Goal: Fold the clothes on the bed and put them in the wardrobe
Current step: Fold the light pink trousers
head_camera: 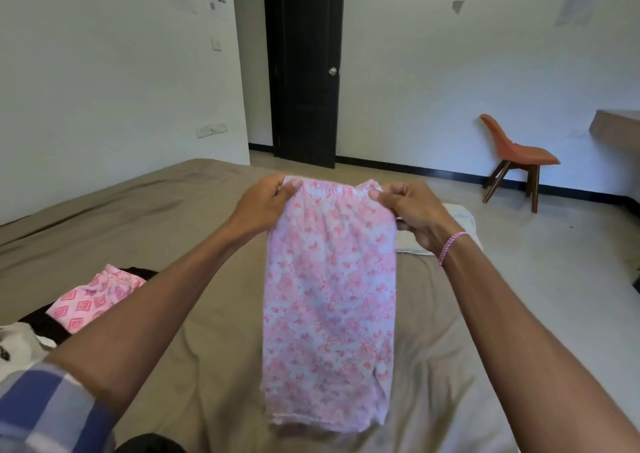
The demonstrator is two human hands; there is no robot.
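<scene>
Pink-flowered white garment [329, 300], folded lengthwise, hangs pinched at its waistband by left hand [265, 199] and right hand [414, 211].

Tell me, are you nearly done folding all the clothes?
Not nearly. Looks done: a pale piece that seems folded lies on the bed beyond the right hand. In hand: the left hand and right hand pinch the top edge of the pink flowery garment, which hangs full length. Left: a pink diamond-print piece on a black garment, and the wardrobe trip; no wardrobe is in view.
</scene>
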